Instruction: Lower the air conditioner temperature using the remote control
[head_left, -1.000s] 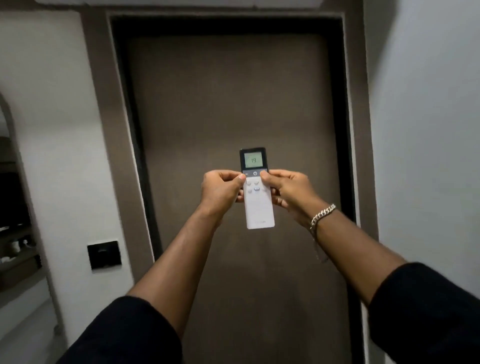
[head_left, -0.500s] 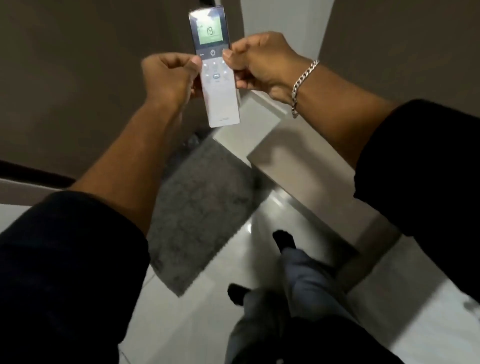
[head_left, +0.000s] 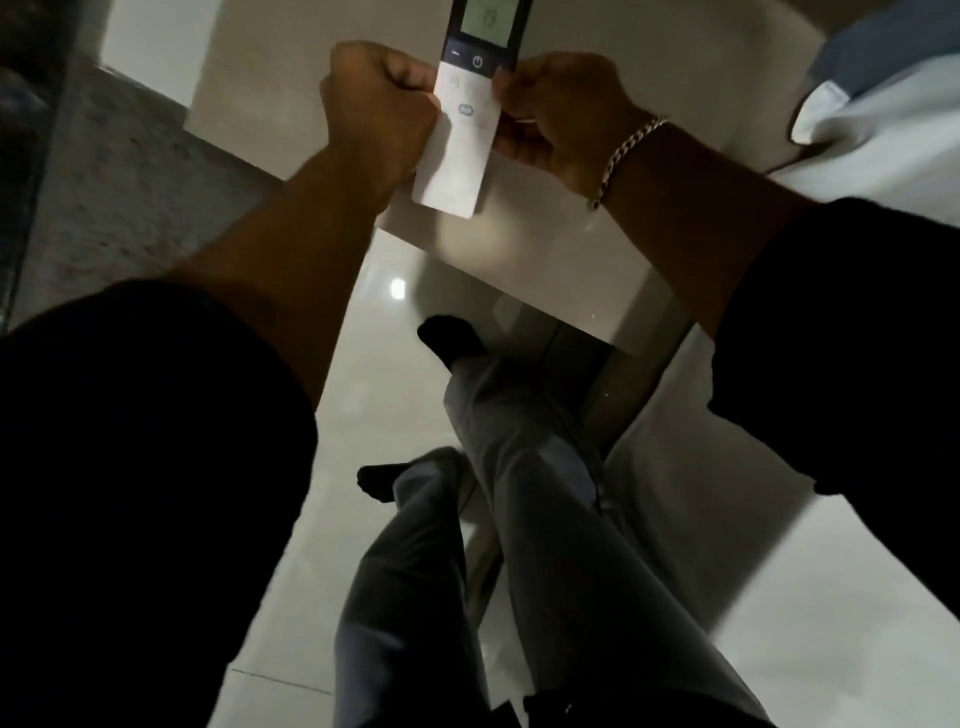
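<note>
Nearest the camera, dark sleeves (head_left: 130, 441) are framing the view, and below them grey trousers (head_left: 545, 519) and dark socked feet are standing on a glossy pale floor (head_left: 374, 395). Further out, both forearms are reaching forward, the right one wearing a chain bracelet (head_left: 626, 150). At the far end, the remote control (head_left: 462, 119) is being held upright between the two hands, near the top edge of the view, its lit screen partly cut off. The left hand (head_left: 376, 111) is curling tight against the remote's left edge, thumb pressing at the button area; the right hand (head_left: 563, 114) is pinching the right edge, fingers folded in close. The remote is looking like a light, rigid plastic slab, smooth enough to slip, so gripping its long sides below the buttons, as now, is probably leaving the thumbs free to press. Beyond it, a pale bench-like surface (head_left: 545, 270) is lying underneath.
</note>
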